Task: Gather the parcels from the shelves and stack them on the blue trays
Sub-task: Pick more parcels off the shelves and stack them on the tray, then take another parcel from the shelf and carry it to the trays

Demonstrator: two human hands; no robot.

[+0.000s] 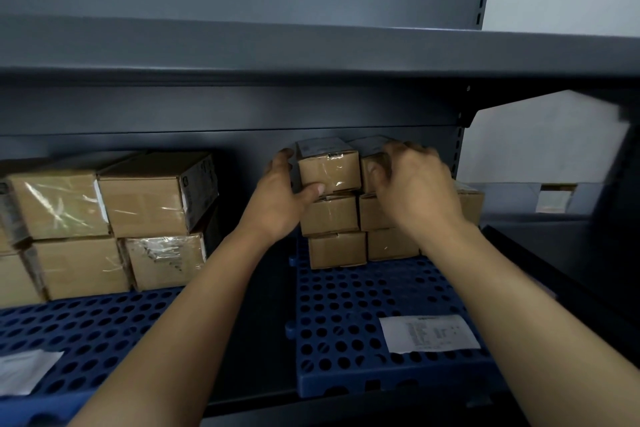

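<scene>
The step in hand looks like building the stack (332,229) of small parcels on the right tray (346,315), at its third and top layer. The left hand (280,198) grips the top parcel (329,170), thumb across its lower front edge and fingers curled round its far left side. The right hand (412,187) is curled over a second parcel (371,144) just beside the first, fingers on top and thumb at the front, so it seems to hold it, though blur softens the fingers. Both parcels sit on the boxes beneath the hands, flush with each other. The next move, I judge, calls for squaring the two against the column below, letting go without nudging them, then reaching for more; whether the hands are instead lifting these off cannot be ruled out. Larger boxes (145,194) stand on the left tray (86,333), well left of the left hand. A paper slip (429,333) lies on the right tray under the right forearm, its print too small to read. The right hand and wrist hide most of the second parcel and the boxes behind them, so how deep the stack runs toward the right cannot be told; a further box (471,201) peeks out past the wrist. The labels on top are unreadable.
</scene>
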